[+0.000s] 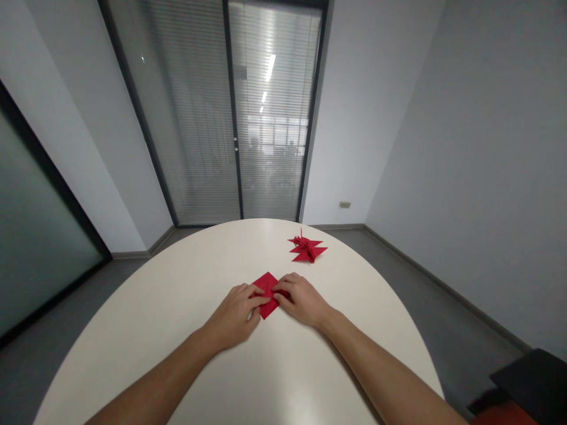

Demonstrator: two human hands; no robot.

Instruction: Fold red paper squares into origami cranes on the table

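A small folded square of red origami paper [268,281] lies on the white round table, turned so one corner points away from me. My left hand [234,314] holds its left side, with the fingertips resting on top of the paper. From the right, my right hand [305,301] has its curled fingers and thumb on the opposite edge. Both hands partly cover the paper, and the fold under the fingertips is hard to make out. Beyond my right hand sits a cluster of folded red paper cranes [308,250] with pointed wings.
The round table [186,295] has its curved far edge just past the cranes. A glass partition with blinds [199,147] stands behind it, beside grey-white walls. At the lower right is a black and red object [531,381], possibly a chair.
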